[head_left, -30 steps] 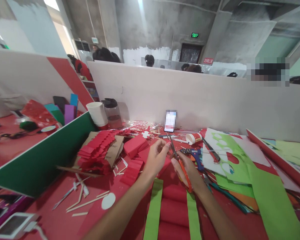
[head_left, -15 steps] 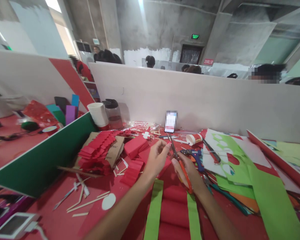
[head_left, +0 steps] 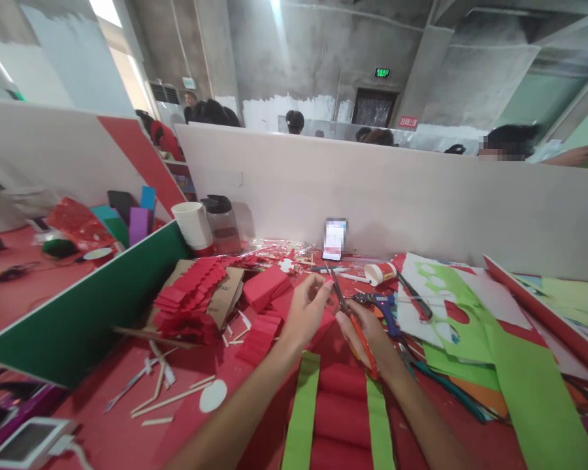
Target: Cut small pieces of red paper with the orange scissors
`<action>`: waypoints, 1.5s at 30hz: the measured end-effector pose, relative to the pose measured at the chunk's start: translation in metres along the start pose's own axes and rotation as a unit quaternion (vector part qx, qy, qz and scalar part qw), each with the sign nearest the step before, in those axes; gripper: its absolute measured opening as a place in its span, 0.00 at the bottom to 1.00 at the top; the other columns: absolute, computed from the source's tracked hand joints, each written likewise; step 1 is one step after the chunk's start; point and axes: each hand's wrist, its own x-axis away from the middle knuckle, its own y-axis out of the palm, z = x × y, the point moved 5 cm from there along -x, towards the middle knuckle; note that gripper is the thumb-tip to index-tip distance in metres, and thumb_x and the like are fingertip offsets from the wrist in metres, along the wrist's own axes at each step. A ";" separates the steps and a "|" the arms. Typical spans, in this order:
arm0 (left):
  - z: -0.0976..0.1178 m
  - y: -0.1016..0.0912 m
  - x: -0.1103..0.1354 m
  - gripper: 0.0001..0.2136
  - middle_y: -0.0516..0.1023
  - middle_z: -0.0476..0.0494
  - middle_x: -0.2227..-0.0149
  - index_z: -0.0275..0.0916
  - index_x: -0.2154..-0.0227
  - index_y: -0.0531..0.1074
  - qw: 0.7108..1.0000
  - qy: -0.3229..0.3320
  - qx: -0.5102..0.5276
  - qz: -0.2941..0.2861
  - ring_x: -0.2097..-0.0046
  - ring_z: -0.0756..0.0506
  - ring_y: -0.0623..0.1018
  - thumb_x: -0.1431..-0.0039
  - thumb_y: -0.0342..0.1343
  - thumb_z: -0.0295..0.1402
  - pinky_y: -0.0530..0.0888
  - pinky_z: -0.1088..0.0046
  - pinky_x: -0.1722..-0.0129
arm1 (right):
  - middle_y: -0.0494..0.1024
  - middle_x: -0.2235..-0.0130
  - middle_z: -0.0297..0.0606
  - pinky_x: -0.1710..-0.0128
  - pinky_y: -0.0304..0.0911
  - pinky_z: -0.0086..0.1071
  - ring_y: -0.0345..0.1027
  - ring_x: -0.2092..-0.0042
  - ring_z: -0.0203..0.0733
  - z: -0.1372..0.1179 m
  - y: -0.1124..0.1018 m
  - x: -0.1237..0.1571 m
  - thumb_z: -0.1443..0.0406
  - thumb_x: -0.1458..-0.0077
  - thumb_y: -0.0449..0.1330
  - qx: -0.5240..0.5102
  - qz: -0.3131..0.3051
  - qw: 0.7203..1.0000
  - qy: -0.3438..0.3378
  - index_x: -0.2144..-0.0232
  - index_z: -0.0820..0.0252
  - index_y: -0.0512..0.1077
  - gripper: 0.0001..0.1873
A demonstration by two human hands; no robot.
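My right hand [head_left: 367,333] grips red-handled scissors [head_left: 351,316], blades pointing up and away toward the back wall. My left hand [head_left: 308,305] is beside them with thumb and fingers pinched together near the blades; what it pinches is too small to make out. Both hands hover over a red folded paper piece [head_left: 343,405] flanked by two green strips [head_left: 304,411]. Stacks of red pleated paper [head_left: 191,294] lie to the left of my left hand.
A blue glue gun [head_left: 379,301], a tipped paper cup [head_left: 378,271] and green and white cut sheets [head_left: 451,307] lie right. A phone [head_left: 334,239] leans on the white partition. White cup [head_left: 192,224], dark bottle [head_left: 220,222] and green board [head_left: 88,307] stand left. Wooden sticks [head_left: 166,395] litter the table.
Almost nothing differs: both hands hold their pose with the scissors, shifting only slightly. A person behind the partition at the right has moved.
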 end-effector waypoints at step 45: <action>0.001 -0.005 -0.003 0.09 0.69 0.52 0.74 0.38 0.72 0.65 1.000 0.006 0.003 0.007 0.73 0.52 0.69 0.39 0.55 0.36 0.68 0.77 0.69 | 0.69 0.73 0.31 0.72 0.58 0.28 0.61 0.72 0.38 0.000 0.000 -0.001 0.57 0.39 0.59 0.032 -0.006 0.999 -0.005 0.68 0.58 0.68 0.11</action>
